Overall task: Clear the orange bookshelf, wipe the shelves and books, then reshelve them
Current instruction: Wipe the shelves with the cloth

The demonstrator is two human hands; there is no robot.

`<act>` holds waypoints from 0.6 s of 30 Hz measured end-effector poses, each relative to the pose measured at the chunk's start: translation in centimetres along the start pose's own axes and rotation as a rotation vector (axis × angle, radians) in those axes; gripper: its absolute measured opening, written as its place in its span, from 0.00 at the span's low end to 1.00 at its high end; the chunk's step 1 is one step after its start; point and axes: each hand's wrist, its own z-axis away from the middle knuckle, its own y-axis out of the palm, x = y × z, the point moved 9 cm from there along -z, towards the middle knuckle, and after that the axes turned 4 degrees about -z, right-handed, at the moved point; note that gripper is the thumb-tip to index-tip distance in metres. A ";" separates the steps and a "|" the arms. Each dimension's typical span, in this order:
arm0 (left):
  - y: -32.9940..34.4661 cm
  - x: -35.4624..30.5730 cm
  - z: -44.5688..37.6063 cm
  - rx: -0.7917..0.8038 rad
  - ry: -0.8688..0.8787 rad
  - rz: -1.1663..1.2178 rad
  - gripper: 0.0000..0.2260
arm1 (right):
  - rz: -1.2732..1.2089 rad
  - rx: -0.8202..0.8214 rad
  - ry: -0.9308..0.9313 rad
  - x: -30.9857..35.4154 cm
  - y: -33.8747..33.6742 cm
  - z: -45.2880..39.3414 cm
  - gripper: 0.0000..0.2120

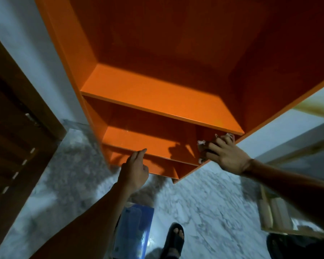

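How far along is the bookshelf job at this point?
Clearing looks done: every visible shelf of the orange bookshelf is bare. Wiping is in hand: the right hand presses a cloth against the right inner wall at the lower shelf, while the left hand rests at that shelf's front edge. Wiping books and reshelving remain; no shelved books are visible.

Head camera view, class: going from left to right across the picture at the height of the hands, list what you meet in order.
Brown door → left hand at the front edge of an orange shelf → cloth → right hand pressing the cloth against the bookshelf's right side.
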 end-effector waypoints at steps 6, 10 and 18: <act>5.0 0.3 -3.6 -0.027 -0.012 0.031 0.25 | -0.478 0.033 0.802 -2.3 10.3 -0.7 0.13; 8.2 0.9 -6.9 -0.195 0.056 -0.039 0.24 | -0.926 -0.123 1.203 -4.0 18.2 -0.2 0.14; 12.8 3.4 -11.2 -0.411 0.151 -0.257 0.25 | -0.962 -0.154 1.469 -3.5 27.6 -0.3 0.17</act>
